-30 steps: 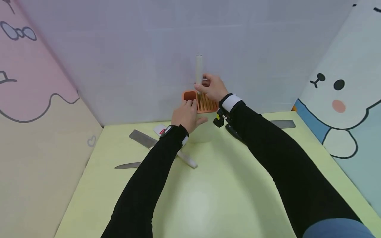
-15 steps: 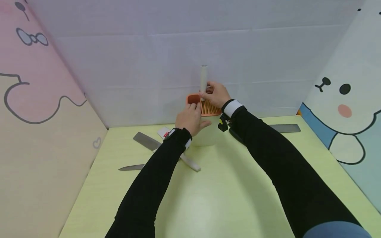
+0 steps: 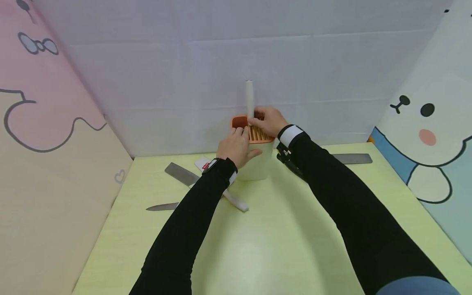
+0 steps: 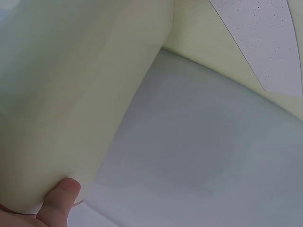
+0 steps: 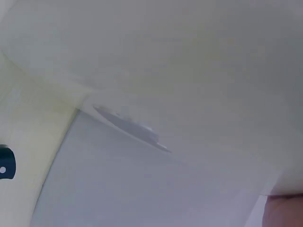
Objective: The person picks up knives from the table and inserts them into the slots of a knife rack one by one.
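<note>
White handle [image 3: 250, 94] upright at the top of a pale holder [image 3: 257, 164]

The holder stands near the middle of the back edge of the table [image 3: 243, 250], before a plain wall [image 3: 206, 73]. Its orange top has an open compartment [image 3: 239, 120] on the left and a row of slots [image 3: 259, 134] on the right. The handle rises at the slots' left end; whatever lies below it is hidden.

The right hand [image 3: 271, 121] pinches the handle low down between thumb and fingers. The left hand [image 3: 234, 147] grips the holder, fingers bent over the rim by the compartment and the thumb against the outer wall, as the left wrist view also shows.

Toward the back left corner of the table lies a broad grey blade [image 3: 181, 174], near a white card [image 3: 201, 164] with a red mark. A pale handle [image 3: 236, 201] shows across the left sleeve [image 3: 184, 221]; the join is hidden. A pointed blade [image 3: 162, 207] lies near the left edge, partly covered by that sleeve.

Near the back right corner, another grey blade [image 3: 352, 158] shows beyond the right sleeve [image 3: 339, 196], with a black handle [image 3: 295, 170] on the holder's side.
</note>
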`<state>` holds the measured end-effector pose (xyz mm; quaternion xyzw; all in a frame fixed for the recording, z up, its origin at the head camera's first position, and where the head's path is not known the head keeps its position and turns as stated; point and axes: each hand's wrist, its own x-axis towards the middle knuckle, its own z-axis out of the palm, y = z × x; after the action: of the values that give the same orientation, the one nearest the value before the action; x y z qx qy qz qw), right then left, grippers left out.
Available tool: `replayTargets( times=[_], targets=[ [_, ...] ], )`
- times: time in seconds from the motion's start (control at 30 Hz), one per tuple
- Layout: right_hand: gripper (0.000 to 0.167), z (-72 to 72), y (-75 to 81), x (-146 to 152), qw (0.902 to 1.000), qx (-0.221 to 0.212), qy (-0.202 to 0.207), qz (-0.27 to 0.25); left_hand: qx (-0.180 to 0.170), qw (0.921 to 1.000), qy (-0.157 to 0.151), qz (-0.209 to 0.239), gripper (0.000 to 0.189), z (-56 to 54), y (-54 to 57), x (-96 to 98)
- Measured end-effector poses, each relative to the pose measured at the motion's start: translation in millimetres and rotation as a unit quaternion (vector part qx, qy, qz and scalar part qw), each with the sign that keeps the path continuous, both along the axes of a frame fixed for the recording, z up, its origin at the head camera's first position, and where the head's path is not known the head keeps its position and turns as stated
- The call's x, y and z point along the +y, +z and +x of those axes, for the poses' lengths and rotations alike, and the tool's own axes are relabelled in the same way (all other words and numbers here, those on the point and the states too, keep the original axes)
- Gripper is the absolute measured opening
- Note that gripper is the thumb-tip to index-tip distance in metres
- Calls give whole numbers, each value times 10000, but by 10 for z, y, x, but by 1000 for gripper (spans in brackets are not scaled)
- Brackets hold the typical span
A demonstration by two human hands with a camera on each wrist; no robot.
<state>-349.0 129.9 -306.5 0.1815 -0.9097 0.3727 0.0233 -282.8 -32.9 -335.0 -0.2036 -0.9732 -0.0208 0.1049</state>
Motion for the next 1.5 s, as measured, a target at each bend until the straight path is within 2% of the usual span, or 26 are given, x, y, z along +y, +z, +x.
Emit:
replayTargets(
  times=[0.1, 0.4, 0.6, 0.73, 0.83, 0.93, 1.07, 1.2, 1.37, 1.5],
  targets=[
    [38, 6, -18, 13, 9999, 58, 68, 45, 12, 10000, 27, -50, 90, 3, 0, -1],
    [40, 32, -89, -20, 9993, 291, -103, 190, 58, 10000, 21, 0, 91, -14, -22, -3],
    [45, 47, -103, 19, 9996, 200, -74, 193, 110, 9999, -25, -8, 90, -44, -79, 2],
    [52, 94, -75, 175, 9996, -46, -106, -260, 41, 10000, -61, 32, 91, -58, -106, 5],
    [54, 159, -23, 389, 9977, -49, -272, -620, 27, 10000, -8, 36, 92, -62, -98, -8],
    [55, 252, -7, 661, 9970, -35, -433, -634, 53, 10000, 52, -3, 92, -70, -94, -29],
    [55, 405, -53, 1003, 9980, -149, -557, -267, 34, 10000, 36, -17, 92, -81, -95, -57],
    [54, 537, -153, 1222, 9981, -198, -534, 245, -46, 10000, 28, 2, 91, -96, -88, -81],
    [52, 635, -350, 1317, 9932, -411, -442, 1000, -201, 9997, 94, -32, 91, -94, -31, -111],
    [53, 701, -542, 1298, 9852, -781, -357, 1483, -154, 9998, 81, -24, 91, -104, -46, -135]
  ],
)
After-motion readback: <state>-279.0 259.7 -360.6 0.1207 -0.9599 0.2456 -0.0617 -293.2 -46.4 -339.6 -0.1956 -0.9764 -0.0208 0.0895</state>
